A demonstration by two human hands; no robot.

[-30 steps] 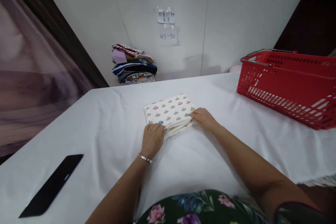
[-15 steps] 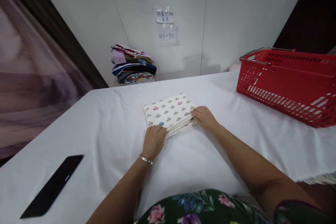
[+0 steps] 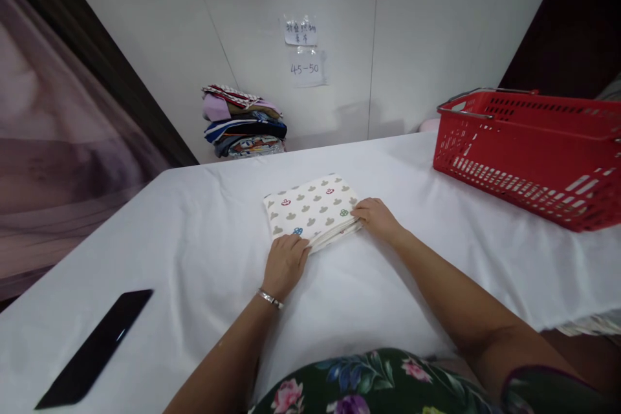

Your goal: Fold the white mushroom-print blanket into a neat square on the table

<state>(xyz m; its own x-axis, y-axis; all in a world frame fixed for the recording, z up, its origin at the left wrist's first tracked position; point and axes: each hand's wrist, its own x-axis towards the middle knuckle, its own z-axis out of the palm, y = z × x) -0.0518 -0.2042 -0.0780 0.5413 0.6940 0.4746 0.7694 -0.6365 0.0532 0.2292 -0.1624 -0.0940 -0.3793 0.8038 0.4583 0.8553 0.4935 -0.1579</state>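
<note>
A folded white cloth (image 3: 310, 208) with a print of grey, red, blue and green mushroom-like shapes lies on the white-covered table. Its near edge shows several layers. My left hand (image 3: 286, 262), with a silver bracelet at the wrist, grips the near left corner, fingers on top. At the near right corner, my right hand (image 3: 377, 218) pinches the layered edge. Both thumbs are mostly hidden below or behind the fingers.
On the right stands a red plastic basket (image 3: 524, 162) with metal handles. A stack of folded fabrics (image 3: 245, 121) is by the wall at the back left. A black phone-like slab (image 3: 97, 346) lies front left. Paper notes (image 3: 308, 69) hang on the wall.
The camera view has shifted slightly. Both hands stay at the cloth's near corners, and the layers along its near edge look a little more pressed together.
</note>
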